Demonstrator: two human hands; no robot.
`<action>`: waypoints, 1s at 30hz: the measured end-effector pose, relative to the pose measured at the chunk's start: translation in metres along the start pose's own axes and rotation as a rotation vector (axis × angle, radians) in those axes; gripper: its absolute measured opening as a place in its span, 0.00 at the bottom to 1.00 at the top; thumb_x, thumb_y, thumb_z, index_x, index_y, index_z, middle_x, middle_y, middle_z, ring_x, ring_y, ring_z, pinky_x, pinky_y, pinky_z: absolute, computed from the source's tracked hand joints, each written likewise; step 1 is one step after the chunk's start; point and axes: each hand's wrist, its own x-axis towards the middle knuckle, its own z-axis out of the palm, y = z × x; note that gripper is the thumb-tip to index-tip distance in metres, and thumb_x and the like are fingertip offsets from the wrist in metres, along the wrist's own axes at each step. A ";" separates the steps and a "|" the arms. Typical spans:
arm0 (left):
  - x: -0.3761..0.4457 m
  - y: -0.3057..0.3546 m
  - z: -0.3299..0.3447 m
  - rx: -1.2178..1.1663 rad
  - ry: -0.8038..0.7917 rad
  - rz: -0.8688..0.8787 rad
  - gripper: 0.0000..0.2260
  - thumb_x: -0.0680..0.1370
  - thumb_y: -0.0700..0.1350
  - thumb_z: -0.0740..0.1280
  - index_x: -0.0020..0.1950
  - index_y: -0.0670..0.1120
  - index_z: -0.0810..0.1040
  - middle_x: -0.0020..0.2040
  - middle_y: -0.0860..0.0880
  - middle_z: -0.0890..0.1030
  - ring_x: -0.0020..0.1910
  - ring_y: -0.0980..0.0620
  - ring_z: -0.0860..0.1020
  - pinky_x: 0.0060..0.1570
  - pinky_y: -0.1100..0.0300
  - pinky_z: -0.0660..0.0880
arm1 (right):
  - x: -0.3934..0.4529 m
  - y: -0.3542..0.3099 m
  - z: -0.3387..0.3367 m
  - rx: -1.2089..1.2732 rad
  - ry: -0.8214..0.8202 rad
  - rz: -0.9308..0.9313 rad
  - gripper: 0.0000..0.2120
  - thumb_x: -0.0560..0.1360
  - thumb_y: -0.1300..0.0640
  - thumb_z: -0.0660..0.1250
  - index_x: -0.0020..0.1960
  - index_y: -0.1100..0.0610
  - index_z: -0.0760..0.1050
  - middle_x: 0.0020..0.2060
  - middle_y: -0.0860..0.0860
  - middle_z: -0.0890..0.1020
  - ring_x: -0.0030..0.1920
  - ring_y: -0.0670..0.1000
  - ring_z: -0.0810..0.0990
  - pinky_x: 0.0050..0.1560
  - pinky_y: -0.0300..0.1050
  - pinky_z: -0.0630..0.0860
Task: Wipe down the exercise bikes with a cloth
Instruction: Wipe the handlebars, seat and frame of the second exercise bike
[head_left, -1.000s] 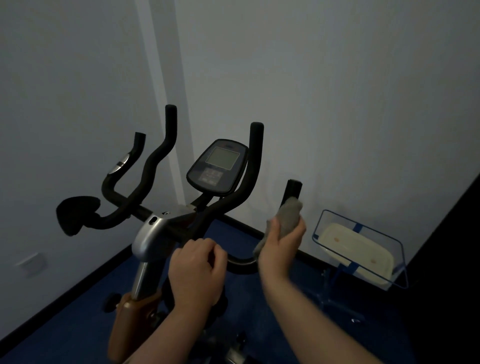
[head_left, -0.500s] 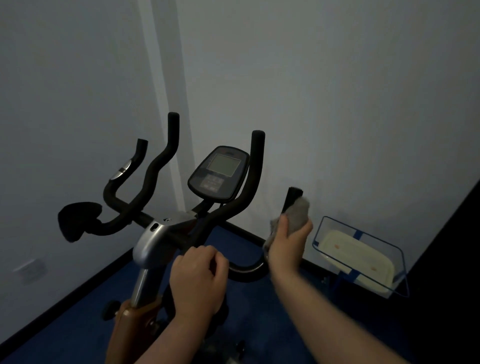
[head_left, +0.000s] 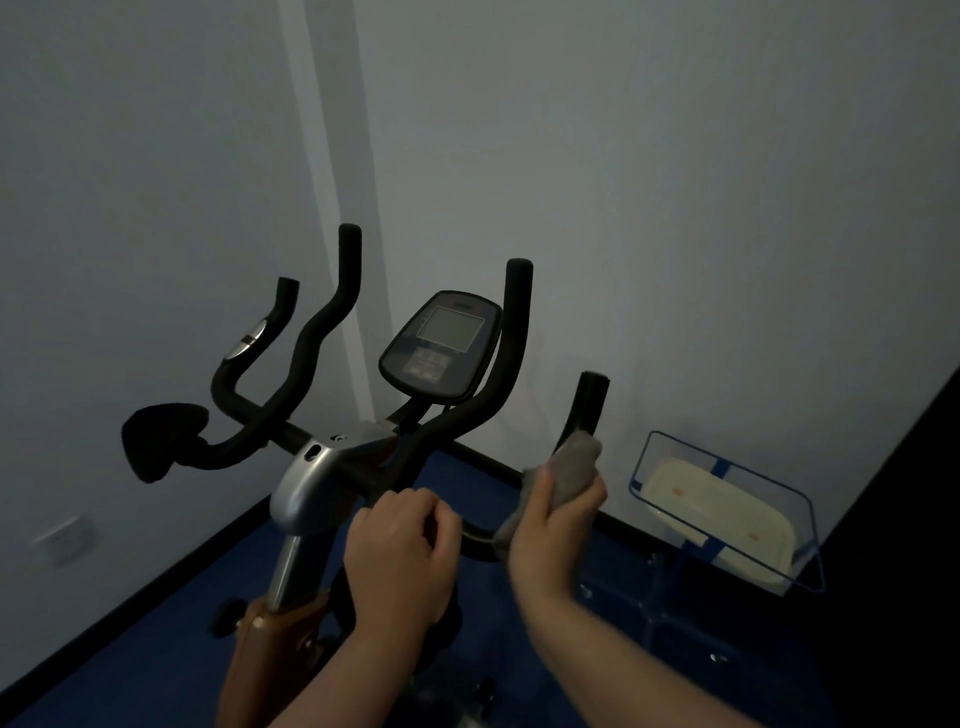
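An exercise bike (head_left: 311, 478) with black handlebars and a small console (head_left: 441, 345) stands before me in a dim corner. My right hand (head_left: 550, 525) grips a grey cloth (head_left: 574, 465) wrapped round the right outer handlebar grip (head_left: 589, 402), low on the upright part. The black tip of that grip shows above the cloth. My left hand (head_left: 402, 551) is curled round the handlebar crossbar near the silver stem.
White walls meet close behind the bike. A clear blue-edged bin (head_left: 727, 512) holding a pale tray stands on a low stand at the right. Blue floor (head_left: 156, 644) lies below, with a dark skirting line. A wall socket (head_left: 65, 538) is at the lower left.
My right hand has slid the cloth a little down the right grip, so more of the black tip shows. My left hand keeps its hold on the crossbar.
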 end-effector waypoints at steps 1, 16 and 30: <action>0.000 0.000 0.000 0.000 0.000 0.004 0.11 0.74 0.49 0.58 0.31 0.52 0.70 0.27 0.57 0.68 0.27 0.61 0.66 0.33 0.68 0.60 | -0.011 0.002 0.000 0.014 -0.021 -0.029 0.21 0.80 0.47 0.60 0.70 0.49 0.58 0.60 0.50 0.73 0.54 0.47 0.76 0.50 0.39 0.73; -0.001 -0.002 0.001 -0.001 -0.006 -0.007 0.12 0.74 0.49 0.58 0.31 0.51 0.70 0.27 0.56 0.68 0.27 0.60 0.67 0.32 0.63 0.64 | -0.001 -0.001 0.001 0.082 -0.009 -0.066 0.20 0.79 0.43 0.56 0.70 0.42 0.57 0.64 0.48 0.70 0.57 0.41 0.73 0.51 0.29 0.68; -0.001 -0.002 0.002 0.002 0.016 0.011 0.11 0.74 0.48 0.58 0.31 0.52 0.70 0.27 0.57 0.68 0.27 0.60 0.67 0.32 0.63 0.63 | 0.004 -0.010 0.000 0.005 -0.052 -0.044 0.31 0.78 0.50 0.64 0.76 0.46 0.51 0.69 0.51 0.63 0.63 0.49 0.69 0.56 0.40 0.70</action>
